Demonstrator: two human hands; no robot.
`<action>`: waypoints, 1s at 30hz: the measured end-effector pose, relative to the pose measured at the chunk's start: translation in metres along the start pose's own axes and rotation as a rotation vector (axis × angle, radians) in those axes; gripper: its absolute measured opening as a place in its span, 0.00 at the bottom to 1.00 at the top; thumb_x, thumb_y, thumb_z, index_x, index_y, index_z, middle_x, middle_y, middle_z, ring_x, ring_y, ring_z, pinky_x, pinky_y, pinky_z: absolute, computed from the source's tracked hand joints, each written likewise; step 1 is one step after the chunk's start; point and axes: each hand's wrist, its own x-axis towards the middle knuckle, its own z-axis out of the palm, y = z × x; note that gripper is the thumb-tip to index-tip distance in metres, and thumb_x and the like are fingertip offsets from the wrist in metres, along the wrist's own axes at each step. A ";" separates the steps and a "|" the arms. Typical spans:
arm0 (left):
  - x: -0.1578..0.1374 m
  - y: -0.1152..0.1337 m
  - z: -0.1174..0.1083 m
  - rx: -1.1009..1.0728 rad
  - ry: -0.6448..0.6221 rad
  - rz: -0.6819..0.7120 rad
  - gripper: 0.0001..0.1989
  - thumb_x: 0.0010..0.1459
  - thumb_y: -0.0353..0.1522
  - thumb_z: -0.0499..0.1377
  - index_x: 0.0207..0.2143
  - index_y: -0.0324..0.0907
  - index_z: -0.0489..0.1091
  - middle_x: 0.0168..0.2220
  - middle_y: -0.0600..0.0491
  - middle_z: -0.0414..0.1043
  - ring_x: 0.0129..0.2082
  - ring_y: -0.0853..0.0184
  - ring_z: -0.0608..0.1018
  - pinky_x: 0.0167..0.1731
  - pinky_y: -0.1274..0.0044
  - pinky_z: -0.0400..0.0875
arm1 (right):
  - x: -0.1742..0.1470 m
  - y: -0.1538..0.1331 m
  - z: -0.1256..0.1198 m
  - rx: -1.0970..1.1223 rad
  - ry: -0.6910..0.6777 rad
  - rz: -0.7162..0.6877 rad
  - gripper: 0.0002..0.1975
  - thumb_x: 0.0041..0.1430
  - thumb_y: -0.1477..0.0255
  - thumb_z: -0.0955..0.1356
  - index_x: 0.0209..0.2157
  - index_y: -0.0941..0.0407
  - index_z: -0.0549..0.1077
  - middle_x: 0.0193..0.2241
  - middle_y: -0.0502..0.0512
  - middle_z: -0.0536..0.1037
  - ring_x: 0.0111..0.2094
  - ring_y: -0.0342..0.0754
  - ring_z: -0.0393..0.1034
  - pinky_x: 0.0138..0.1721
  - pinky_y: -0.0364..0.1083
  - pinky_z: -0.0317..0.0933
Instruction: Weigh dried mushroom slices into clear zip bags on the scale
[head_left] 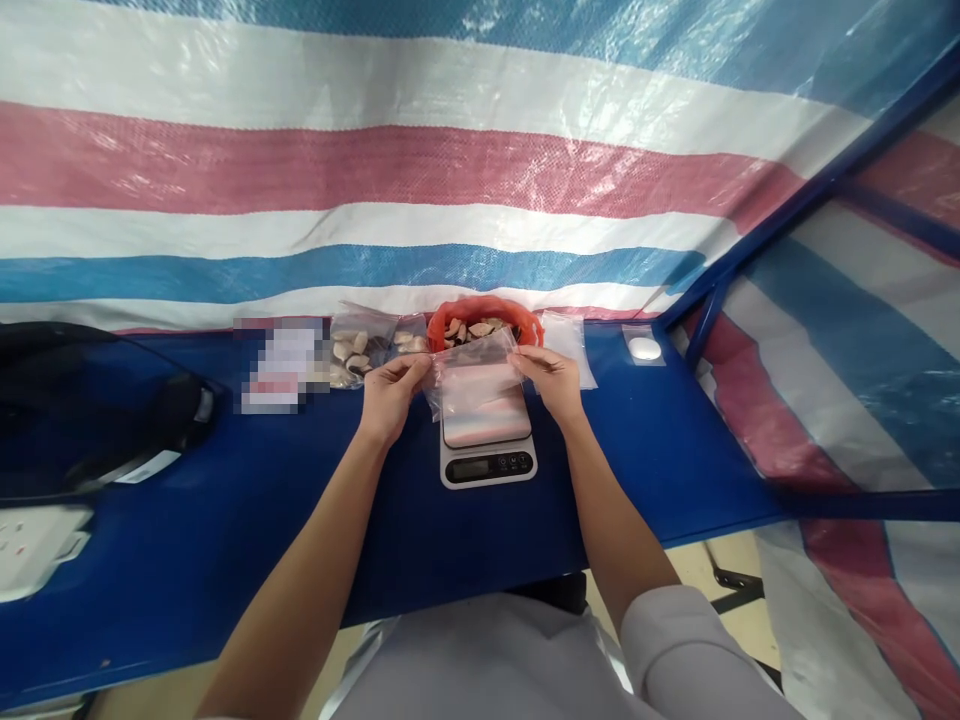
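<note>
A clear plastic zip bag (474,368) is stretched between my two hands, above the plate of a kitchen scale (489,470). My left hand (391,395) pinches the bag's left side, and my right hand (553,380) pinches its upper right corner. I see nothing inside the bag. The scale has a shiny metal plate and a dark display on which I can read no digits. Just behind the bag sits a red plastic bag (534,322), its mouth spread around several brown and pale dried slices (480,328).
Clear bags of pale pieces (351,352) lie left of the red bag, beside a blurred-out paper (281,370). Flat clear bags (570,348) and a small bag with a white disc (643,348) lie right. A black bag (90,410) and power strip (37,550) occupy the left.
</note>
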 end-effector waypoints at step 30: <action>0.013 0.018 0.022 0.125 -0.292 0.103 0.19 0.45 0.45 0.73 0.31 0.39 0.78 0.25 0.51 0.78 0.23 0.68 0.76 0.25 0.76 0.69 | 0.006 -0.022 0.009 -0.059 -0.168 0.079 0.20 0.46 0.58 0.78 0.40 0.52 0.82 0.40 0.52 0.84 0.41 0.51 0.79 0.38 0.48 0.78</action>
